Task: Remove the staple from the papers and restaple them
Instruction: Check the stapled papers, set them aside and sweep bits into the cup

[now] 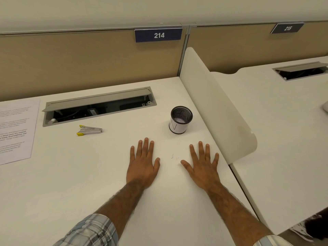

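The printed papers (16, 130) lie flat at the far left edge of the white desk (79, 183), partly cut off by the frame. A small silver stapler with yellow ends (89, 130) lies on the desk to their right. My left hand (142, 164) and my right hand (202, 166) rest palm down on the desk, fingers straight and spread, holding nothing. Both are well to the right of the stapler. A tiny pale scrap (172, 156) lies between them.
A black mesh cup with a white label (180, 120) stands just beyond my right hand. An open cable tray (99, 105) is set into the desk behind the stapler. A white curved divider (218, 107) bounds the desk on the right. A beige partition stands behind.
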A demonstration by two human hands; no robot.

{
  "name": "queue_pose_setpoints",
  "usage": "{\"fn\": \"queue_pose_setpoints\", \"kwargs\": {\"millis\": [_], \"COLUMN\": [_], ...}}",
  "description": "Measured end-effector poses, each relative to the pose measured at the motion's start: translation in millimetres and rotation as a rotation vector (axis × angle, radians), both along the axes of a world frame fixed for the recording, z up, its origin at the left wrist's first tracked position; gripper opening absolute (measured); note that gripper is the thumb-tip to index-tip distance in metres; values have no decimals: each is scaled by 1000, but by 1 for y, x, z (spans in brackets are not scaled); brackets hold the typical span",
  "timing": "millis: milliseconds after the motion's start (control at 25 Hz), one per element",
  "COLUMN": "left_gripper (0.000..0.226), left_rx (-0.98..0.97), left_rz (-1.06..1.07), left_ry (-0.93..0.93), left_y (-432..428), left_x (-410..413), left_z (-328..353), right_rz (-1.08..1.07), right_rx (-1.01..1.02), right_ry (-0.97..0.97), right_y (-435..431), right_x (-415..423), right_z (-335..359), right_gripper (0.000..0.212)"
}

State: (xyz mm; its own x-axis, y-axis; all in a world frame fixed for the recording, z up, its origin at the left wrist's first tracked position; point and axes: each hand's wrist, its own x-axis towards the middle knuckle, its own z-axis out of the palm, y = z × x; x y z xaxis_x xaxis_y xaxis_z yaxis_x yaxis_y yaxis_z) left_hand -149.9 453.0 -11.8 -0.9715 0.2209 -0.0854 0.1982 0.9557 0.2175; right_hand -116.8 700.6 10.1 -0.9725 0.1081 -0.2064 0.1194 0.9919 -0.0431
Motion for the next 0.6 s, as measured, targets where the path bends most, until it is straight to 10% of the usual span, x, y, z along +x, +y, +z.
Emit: {"fn": "queue_pose_setpoints", "kwargs": {"millis": [600], "left_gripper": [77], "left_rx": [-17], "left_rz": [2], "left_ry": [-19], "left_y": [1], "left_x": [1], "left_z": [3], "right_rz": [42], "right_rx": [7], "right_ry": [85], "right_y": [-52], "right_x": [53], "right_z": [-6], "right_gripper": [90]}}
